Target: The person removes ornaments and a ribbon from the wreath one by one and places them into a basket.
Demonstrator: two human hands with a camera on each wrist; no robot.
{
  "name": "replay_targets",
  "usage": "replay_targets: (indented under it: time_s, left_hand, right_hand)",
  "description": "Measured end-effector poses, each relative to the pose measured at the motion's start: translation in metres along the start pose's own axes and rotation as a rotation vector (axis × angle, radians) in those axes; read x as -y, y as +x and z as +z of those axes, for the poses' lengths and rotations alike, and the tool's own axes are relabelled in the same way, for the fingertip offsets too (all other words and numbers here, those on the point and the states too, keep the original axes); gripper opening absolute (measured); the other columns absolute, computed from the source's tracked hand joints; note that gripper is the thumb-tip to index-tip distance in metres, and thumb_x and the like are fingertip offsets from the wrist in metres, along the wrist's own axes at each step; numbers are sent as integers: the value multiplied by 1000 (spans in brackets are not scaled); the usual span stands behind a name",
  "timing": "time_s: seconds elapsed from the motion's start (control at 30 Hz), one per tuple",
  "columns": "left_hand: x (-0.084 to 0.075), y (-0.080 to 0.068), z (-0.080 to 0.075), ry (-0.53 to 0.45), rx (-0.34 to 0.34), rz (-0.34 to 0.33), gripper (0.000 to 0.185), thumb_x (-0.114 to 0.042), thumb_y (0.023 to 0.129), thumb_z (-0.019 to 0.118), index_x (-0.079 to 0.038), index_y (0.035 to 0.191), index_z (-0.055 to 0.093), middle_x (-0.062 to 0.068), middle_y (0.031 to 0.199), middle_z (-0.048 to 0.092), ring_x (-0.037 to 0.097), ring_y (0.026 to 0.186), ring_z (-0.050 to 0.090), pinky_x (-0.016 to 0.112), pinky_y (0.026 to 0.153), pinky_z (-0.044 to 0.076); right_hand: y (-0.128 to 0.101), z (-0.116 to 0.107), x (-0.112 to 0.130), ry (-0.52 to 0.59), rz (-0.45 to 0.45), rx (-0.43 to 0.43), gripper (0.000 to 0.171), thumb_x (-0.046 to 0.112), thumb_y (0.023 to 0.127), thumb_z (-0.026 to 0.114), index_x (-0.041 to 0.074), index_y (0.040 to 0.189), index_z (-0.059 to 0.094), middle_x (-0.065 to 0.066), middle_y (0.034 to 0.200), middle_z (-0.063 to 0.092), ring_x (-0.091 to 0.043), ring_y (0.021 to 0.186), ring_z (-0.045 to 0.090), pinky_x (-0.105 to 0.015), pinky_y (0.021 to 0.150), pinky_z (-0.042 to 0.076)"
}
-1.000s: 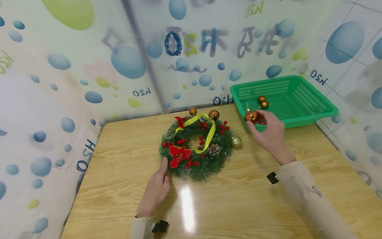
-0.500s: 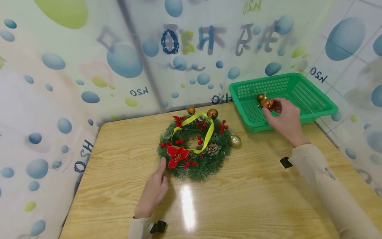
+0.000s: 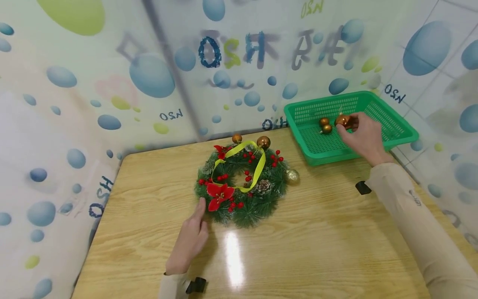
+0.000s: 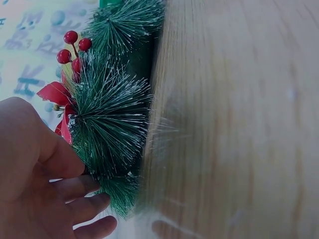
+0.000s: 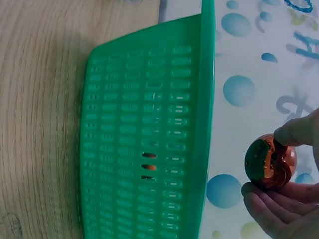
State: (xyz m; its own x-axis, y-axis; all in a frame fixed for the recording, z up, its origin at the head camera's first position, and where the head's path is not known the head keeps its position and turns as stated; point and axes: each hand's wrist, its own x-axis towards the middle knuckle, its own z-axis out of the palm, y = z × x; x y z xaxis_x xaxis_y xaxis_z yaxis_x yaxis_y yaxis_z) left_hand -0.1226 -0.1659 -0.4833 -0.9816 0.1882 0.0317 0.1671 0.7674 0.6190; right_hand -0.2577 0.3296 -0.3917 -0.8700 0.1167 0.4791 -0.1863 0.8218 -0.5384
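I see one wooden table (image 3: pixel 321 249), and I place everything else from the one Christmas wreath (image 3: pixel 242 185) lying near its middle. One green plastic basket (image 3: pixel 396 124) sits at the table's far right corner, well apart from the wreath to its right.

My left hand (image 3: pixel 188 243) lies flat on the table at the wreath's near-left edge, fingers straight and relaxed, fingertips (image 4: pixel 94 204) touching the pine needles. My right hand (image 3: pixel 364 135) is over the basket, far right of the wreath, its fingers curled round one copper bauble (image 3: pixel 342 121); the right wrist view shows that bauble (image 5: pixel 270 161) pinched between thumb and fingertips above the basket's rim.

On the wreath I count one yellow ribbon (image 3: pixel 257 166), two red poinsettias (image 3: pixel 220 195), one pine cone (image 3: pixel 264 186), two copper balls (image 3: pixel 263 142) on its far edge and one gold ball (image 3: pixel 292 176) on its right edge. Two small copper baubles (image 3: pixel 325 126) lie in the basket, just left of the held one.
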Motion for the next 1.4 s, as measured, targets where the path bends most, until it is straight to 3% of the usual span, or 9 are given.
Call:
replay_targets:
  time_s: [0.43,1.23,1.4]
  left_hand:
    - [-1,1,-1,-2,-1,12,65,2,96,43,6,157,22,21,165,24,33,151,27,49,123,27]
    - [0,-3,2,0,-32,21,66,3,94,46,6,157,24,23,163,26,33,149,30,48,121,30]
    - [0,-3,2,6,-37,24,66,3,94,46,6,157,25,22,163,27,33,149,31,47,121,31]
  right_hand:
    - [15,-1,-23,-36,66,79,52,30,97,55,-16,121,55,-40,106,64,-50,93,62,-64,88,45]
    - [26,2,-40,-108,154,196,59,40,99,51,-17,115,51,-41,106,58,-52,92,55,-63,78,47]
    - [24,2,-42,-92,183,196,66,45,100,49,-18,120,50,-38,110,57,-52,100,54,-65,87,46]
